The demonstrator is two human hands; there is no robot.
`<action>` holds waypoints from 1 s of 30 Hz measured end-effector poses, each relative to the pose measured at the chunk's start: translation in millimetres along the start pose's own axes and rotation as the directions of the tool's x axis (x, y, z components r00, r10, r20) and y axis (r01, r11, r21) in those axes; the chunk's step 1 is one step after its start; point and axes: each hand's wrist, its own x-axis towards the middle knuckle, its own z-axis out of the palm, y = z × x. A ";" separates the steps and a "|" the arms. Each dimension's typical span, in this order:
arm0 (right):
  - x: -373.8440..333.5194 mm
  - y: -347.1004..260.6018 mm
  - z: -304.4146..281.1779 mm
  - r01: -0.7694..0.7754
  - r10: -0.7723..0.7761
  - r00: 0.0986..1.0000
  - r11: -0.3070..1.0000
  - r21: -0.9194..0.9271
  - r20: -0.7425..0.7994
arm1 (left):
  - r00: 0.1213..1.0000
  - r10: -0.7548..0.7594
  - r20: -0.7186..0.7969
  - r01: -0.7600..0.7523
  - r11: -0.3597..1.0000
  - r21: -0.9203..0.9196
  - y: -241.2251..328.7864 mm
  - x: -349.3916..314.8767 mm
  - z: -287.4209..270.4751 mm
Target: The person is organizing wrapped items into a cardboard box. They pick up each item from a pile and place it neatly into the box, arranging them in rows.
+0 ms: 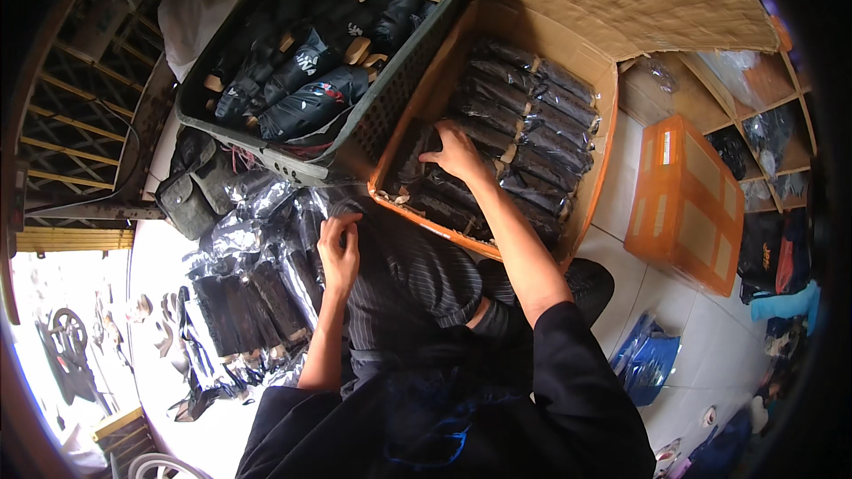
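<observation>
My right hand (pixel 459 154) reaches into an open cardboard box (pixel 605 146), its thumb and fingers closed on the end of a dark folding umbrella (pixel 412 153) in clear plastic at the box's left side. Rows of similar wrapped umbrellas (pixel 555 137) lie beside it. Over my lap, my left hand (pixel 339 250) is raised with loosely curled fingers, slightly apart, and I see nothing held in it. Below and left of that hand lie more plastic-wrapped dark umbrellas (pixel 235 310) in a pile.
A dark green plastic basket (pixel 355 137) full of folded umbrellas with wooden handles stands at the far left, against the box. A grey-green bag (pixel 191 195) lies below it. On the right are an orange-taped carton (pixel 679 204), a blue package (pixel 648 359) and wooden shelves (pixel 701 80).
</observation>
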 end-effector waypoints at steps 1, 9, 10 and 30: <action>-0.9 0.4 0.1 0.010 -0.010 1.000 0.999 -0.033 0.004 | 0.999 0.036 -0.024 -0.035 0.999 0.021 -7.5 -3.4 5.2; -10.9 -36.4 -27.8 -0.079 0.103 0.988 0.976 -0.203 0.113 | 0.967 0.109 -0.230 -0.007 0.915 0.404 -42.3 0.0 -2.8; -14.4 -29.2 -26.0 -0.058 0.058 0.998 0.987 -0.153 -0.007 | 0.965 0.121 -0.234 0.000 0.888 0.460 -55.6 4.4 -9.1; -154.1 -118.5 -51.9 0.026 0.034 0.990 0.908 0.419 -0.135 | 0.937 -0.349 0.016 0.349 0.937 -0.012 -34.0 16.4 -94.2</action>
